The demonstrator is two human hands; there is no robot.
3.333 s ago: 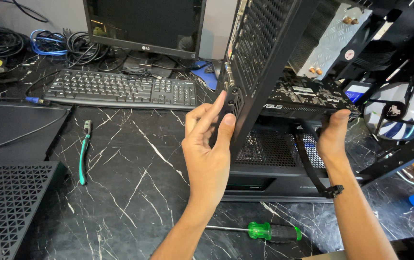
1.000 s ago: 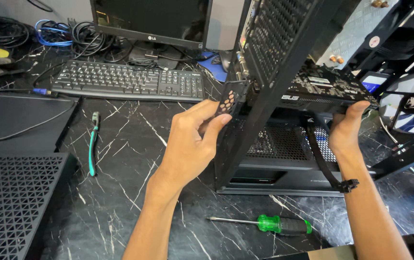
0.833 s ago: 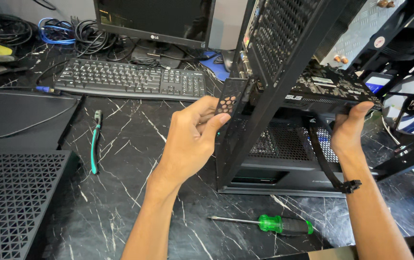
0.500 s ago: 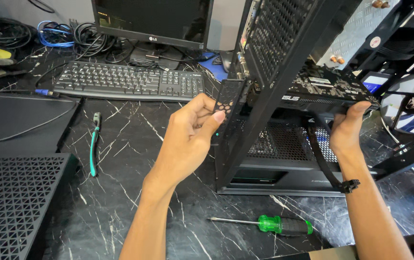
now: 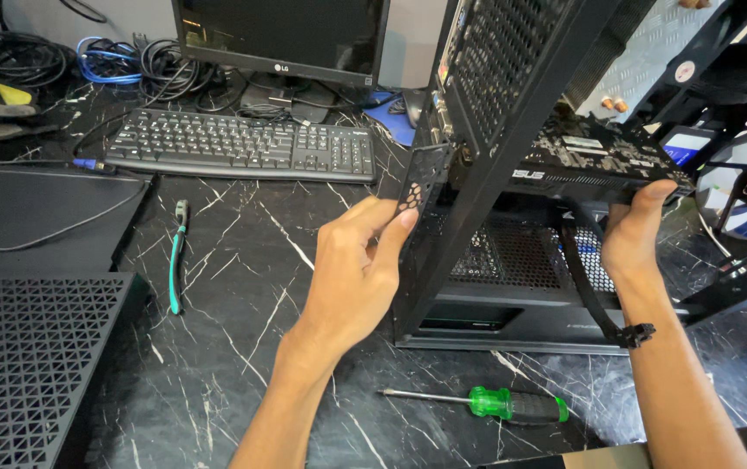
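With the graphics card level inside the open black case, we keep right hand fingers cupped under its 3 o'clock end and left hand fingers pinching its perforated bracket at 9 o'clock, screwdriver lying on the desk at 6 o'clock.

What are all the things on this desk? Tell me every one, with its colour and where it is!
computer case: one, black, tilted, right of middle
graphics card: one, black, inside the case
perforated bracket: one, black, at the case's rear edge
screwdriver: one, green and black handle, lying in front of the case
keyboard: one, black, at the back
monitor: one, black, behind the keyboard
small tool: one, teal handle, left of middle
mesh panel: one, black, bottom left
cables: several, black and blue, back left
table: one, black marble with white veins
left hand: one, fingers on the bracket
right hand: one, under the graphics card's end
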